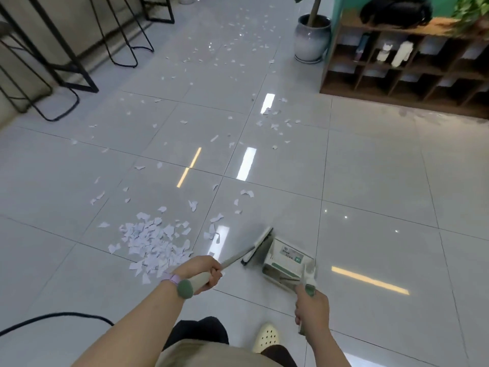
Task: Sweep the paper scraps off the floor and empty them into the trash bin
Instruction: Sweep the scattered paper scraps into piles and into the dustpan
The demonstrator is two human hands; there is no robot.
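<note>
Left hand (200, 271) on broom (258, 246), paper scraps (153, 242) just left.

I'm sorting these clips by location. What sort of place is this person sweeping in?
Probably an office lounge or café-style common area, though that is a guess. It has a glossy tiled floor, black metal bar stools along a counter on the left, a wooden cubby shelf and a large potted plant.

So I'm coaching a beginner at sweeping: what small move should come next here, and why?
Probably swing the broom head left behind the heap of scraps and draw it toward the dustpan: the left hand holds the broom beside the pan, which looks empty.
</note>
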